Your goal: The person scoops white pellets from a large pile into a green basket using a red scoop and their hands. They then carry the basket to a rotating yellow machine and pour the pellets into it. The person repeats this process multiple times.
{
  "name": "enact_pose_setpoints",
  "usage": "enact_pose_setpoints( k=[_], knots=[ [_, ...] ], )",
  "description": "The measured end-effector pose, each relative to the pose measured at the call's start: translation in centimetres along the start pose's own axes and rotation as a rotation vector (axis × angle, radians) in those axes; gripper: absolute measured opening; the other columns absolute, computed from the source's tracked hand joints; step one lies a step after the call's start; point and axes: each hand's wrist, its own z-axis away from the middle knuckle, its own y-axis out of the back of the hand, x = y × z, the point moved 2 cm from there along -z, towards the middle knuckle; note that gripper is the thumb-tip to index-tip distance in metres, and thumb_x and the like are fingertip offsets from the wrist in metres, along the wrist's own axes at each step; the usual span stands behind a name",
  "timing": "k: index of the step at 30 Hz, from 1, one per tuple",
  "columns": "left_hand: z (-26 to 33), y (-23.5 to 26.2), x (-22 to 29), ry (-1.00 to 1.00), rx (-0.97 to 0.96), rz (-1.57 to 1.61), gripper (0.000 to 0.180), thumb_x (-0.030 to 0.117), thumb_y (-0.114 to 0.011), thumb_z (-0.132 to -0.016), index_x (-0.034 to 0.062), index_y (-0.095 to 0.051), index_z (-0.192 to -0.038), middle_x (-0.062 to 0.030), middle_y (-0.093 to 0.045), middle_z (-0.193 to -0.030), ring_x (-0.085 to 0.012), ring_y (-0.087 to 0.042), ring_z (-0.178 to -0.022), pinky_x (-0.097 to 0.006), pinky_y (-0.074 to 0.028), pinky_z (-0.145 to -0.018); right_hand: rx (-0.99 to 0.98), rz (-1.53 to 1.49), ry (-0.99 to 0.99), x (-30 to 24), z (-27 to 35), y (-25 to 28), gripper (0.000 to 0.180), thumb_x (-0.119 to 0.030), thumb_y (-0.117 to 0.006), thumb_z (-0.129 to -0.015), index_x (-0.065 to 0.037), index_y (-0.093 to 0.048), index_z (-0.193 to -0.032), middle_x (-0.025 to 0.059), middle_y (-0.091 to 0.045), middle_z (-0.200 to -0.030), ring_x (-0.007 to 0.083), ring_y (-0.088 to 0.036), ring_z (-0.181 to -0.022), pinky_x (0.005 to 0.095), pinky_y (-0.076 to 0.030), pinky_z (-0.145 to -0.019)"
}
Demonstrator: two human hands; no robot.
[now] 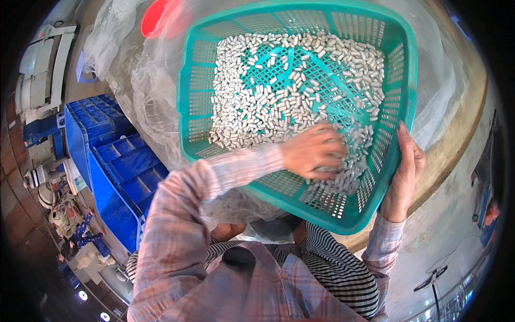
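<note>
A green plastic basket [410, 70] with slotted walls and a lattice floor lies tilted in front of me. Many small whitish, capsule-shaped pieces [268, 104] are spread inside, thickest along the left and far sides, with bare lattice showing in the middle. My left hand [316, 151] reaches into the near right part, fingers bent, slightly apart and blurred, touching pieces that are smeared by motion. No held piece can be made out in it. Closed on the basket's right rim is my right hand [407, 166], its thumb on top and other fingers mostly hidden.
Thin translucent netting [155, 96] surrounds the basket. A red round container [161, 19] sits beyond its far left corner. Blue plastic crates [115, 161] stand at my left. A curved tan edge [472, 115] runs along the right. Other people [88, 236] are in the far left background.
</note>
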Motion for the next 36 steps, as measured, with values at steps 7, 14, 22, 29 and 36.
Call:
enact_pose_setpoints(
  k=[7,14,22,29,36],
  knots=[
    [14.8,7.3,-7.6,0.433,-0.253,-0.616,0.058,0.048,-0.059,-0.080,0.0370,-0.045,-0.136,-0.0048,-0.026,-0.152,-0.0365,-0.020,-0.139,-0.064,-0.009,-0.109,0.066,0.022,0.022,0.9,-0.1,0.3,0.025,-0.019,-0.062,-0.091,-0.005,-0.067,-0.072,-0.0079,-0.053,-0.064,0.0004,-0.039,-0.058,0.0184,-0.028,-0.054],
    [-0.7,5.5,-11.7,0.969,0.385,-0.615,0.065,0.050,-0.054,-0.087,0.0224,-0.037,-0.143,-0.0150,-0.024,-0.151,-0.0424,-0.021,-0.137,-0.062,-0.015,-0.107,0.040,-0.008,0.036,0.4,-0.4,-0.2,0.021,-0.019,-0.060,-0.092,-0.001,-0.071,-0.091,-0.0036,-0.064,-0.076,0.0020,-0.050,-0.065,0.0170,-0.038,-0.062],
    [4.0,-0.5,-2.2,0.319,-0.278,-0.373,0.076,0.053,-0.056,-0.084,0.0259,-0.026,-0.148,-0.0012,-0.014,-0.157,-0.0277,-0.011,-0.144,-0.063,-0.007,-0.111,-0.021,0.037,-0.010,1.8,-1.9,1.0,0.022,-0.019,-0.060,-0.092,0.000,-0.070,-0.090,-0.0014,-0.065,-0.080,0.0030,-0.054,-0.069,0.0179,-0.041,-0.064],
    [18.6,9.1,-8.1,0.745,0.005,-0.614,0.068,0.042,-0.058,-0.086,0.0238,-0.031,-0.146,-0.0091,-0.020,-0.154,-0.0391,-0.014,-0.141,-0.059,-0.012,-0.111,-0.051,-0.036,-0.046,7.0,-5.6,4.1,0.027,-0.023,-0.058,-0.093,0.000,-0.070,-0.085,-0.0012,-0.064,-0.078,0.0028,-0.051,-0.065,0.0192,-0.039,-0.058],
    [8.8,9.5,-17.3,0.865,0.904,-0.592,0.026,0.026,-0.073,-0.070,0.0073,-0.069,-0.087,-0.0121,-0.062,-0.101,-0.0323,-0.052,-0.101,-0.043,-0.038,-0.092,-0.067,-0.027,0.000,8.0,-5.5,4.7,0.027,-0.024,-0.059,-0.094,-0.002,-0.069,-0.081,-0.0022,-0.063,-0.077,0.0022,-0.050,-0.065,0.0188,-0.039,-0.058]
  ],
)
